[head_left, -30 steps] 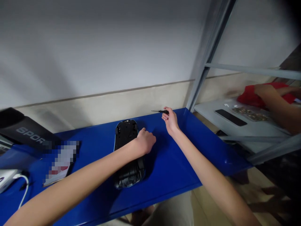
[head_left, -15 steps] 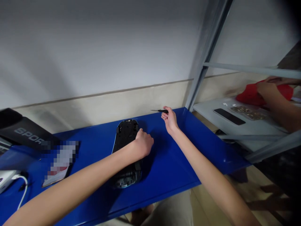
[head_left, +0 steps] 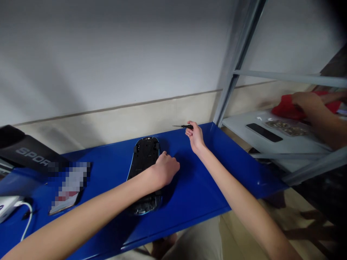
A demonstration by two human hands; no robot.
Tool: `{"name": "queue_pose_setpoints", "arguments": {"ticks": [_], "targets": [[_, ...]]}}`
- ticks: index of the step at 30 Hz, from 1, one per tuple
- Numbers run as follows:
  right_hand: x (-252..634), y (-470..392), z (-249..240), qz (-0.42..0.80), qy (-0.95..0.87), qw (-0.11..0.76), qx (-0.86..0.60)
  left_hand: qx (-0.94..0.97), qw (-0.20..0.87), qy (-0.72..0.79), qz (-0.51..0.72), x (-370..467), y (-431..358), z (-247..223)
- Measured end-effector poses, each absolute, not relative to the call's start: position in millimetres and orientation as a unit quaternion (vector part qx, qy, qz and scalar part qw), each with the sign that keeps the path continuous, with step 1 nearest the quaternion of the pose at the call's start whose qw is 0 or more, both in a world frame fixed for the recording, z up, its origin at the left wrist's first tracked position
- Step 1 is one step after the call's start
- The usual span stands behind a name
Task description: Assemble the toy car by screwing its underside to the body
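An upside-down toy car (head_left: 146, 151) lies lengthwise on the blue table (head_left: 195, 202), its black underside up and a light blue rim along its edge. Across its middle reaches my left hand (head_left: 166, 169), closed at the car's right side. My left fingertips are turned away, so what they hold, if anything, stays hidden. Off to the right, near the back edge of the table, my right hand (head_left: 195, 136) grips a small screwdriver (head_left: 187, 126) by its black handle. The thin shaft points left and is clear of the car.
At left are a dark box (head_left: 35, 151) marked with letters, a phone-like slab (head_left: 67, 191) with a blurred top, and a white device (head_left: 9, 207) with a cable. A metal frame post (head_left: 230, 83) rises at right. Beyond it, a co-worker's arm (head_left: 317, 108) handles red cloth (head_left: 287, 107).
My left hand has shifted slightly right and down, baring more of the car's underside. My right hand with the screwdriver is almost still. The co-worker's hands and the red cloth have moved a little.
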State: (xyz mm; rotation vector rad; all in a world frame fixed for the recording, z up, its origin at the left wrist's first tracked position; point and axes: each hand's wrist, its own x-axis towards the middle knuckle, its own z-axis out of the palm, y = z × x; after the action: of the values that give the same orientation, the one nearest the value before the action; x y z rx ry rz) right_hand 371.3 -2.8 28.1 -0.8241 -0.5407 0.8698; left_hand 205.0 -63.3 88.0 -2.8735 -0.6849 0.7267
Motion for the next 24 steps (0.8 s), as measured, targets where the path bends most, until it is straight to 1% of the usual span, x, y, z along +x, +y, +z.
{"name": "queue_pose_setpoints", "arguments": {"ticks": [8, 15, 24], "targets": [[373, -1, 26, 0.397, -0.251, 0.793, -0.389, -0.954, 0.016, -0.186, 0.233, 194, -57, 98], [373, -1, 26, 0.397, -0.254, 0.79, -0.392, -0.975, -0.054, -0.128, 0.172, 186, -47, 90], [374, -2, 27, 0.397, -0.25, 0.79, -0.394, -0.977, -0.046, -0.153, 0.139, 182, -49, 81]]}}
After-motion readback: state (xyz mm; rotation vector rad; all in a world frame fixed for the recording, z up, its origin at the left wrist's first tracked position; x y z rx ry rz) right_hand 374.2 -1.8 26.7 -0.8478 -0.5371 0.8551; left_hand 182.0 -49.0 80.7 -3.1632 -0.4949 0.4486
